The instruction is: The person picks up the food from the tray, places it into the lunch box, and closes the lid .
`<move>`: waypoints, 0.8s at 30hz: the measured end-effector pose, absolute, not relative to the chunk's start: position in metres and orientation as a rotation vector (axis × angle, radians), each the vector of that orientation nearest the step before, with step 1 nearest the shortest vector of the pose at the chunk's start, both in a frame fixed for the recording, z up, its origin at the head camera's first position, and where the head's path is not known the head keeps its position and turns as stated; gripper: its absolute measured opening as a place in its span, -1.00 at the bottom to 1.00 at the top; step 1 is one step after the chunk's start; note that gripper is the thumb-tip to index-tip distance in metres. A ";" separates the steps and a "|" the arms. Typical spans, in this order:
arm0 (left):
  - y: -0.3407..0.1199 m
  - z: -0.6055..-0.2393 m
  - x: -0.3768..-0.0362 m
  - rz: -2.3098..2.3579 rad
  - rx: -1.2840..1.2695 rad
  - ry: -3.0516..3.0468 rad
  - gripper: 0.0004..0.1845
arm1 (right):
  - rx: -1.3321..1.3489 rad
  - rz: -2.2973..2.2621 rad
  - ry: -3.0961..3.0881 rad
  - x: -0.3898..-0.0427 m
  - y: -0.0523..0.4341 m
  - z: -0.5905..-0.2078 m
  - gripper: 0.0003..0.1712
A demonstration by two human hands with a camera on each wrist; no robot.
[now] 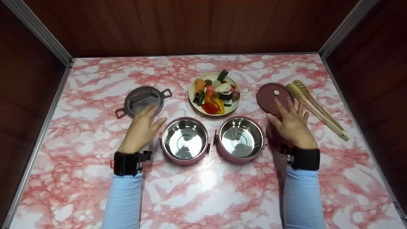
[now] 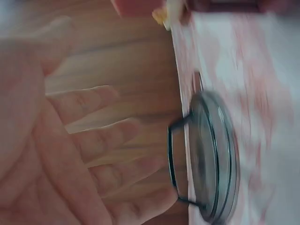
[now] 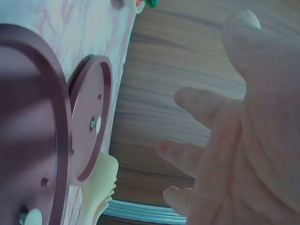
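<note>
My left hand (image 1: 140,130) is held over the near edge of a round clear-topped lid (image 1: 144,103) with two side loops, its fingers spread and empty. In the left wrist view that lid's raised folding handle (image 2: 172,159) stands close by the fingertips. The right hand (image 1: 294,127), also empty with fingers apart, hovers above two dark red round lids. The farther lid (image 1: 267,98) shows a pale knob; the nearer lid (image 3: 28,122) is mostly hidden under the hand in the head view. Between the hands stand two open steel-lined pink pots, the left pot (image 1: 185,160) and the right pot (image 1: 239,159).
A cream plate (image 1: 191,98) of mixed toy-like vegetables and sushi sits behind the pots. To the right lie a wooden spoon (image 1: 313,106) and a slotted wooden utensil (image 1: 324,113). Brown wood-grain panels (image 1: 197,28) wall the marbled pink table (image 1: 203,203) at back and sides.
</note>
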State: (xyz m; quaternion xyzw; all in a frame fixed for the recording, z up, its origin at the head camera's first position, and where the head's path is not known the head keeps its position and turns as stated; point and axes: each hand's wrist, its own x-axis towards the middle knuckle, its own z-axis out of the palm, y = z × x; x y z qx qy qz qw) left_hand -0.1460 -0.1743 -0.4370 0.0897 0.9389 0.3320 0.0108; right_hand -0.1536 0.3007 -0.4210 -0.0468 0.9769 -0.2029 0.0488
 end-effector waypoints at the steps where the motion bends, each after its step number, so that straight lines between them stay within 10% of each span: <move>1: -0.174 -0.437 -0.144 1.087 0.290 2.905 -0.30 | -0.146 -0.621 2.979 -0.153 0.302 -0.421 -0.12; 24: -0.167 -0.459 -0.123 1.236 0.111 2.696 -0.55 | 0.037 -0.465 2.948 -0.184 0.439 -0.425 -0.17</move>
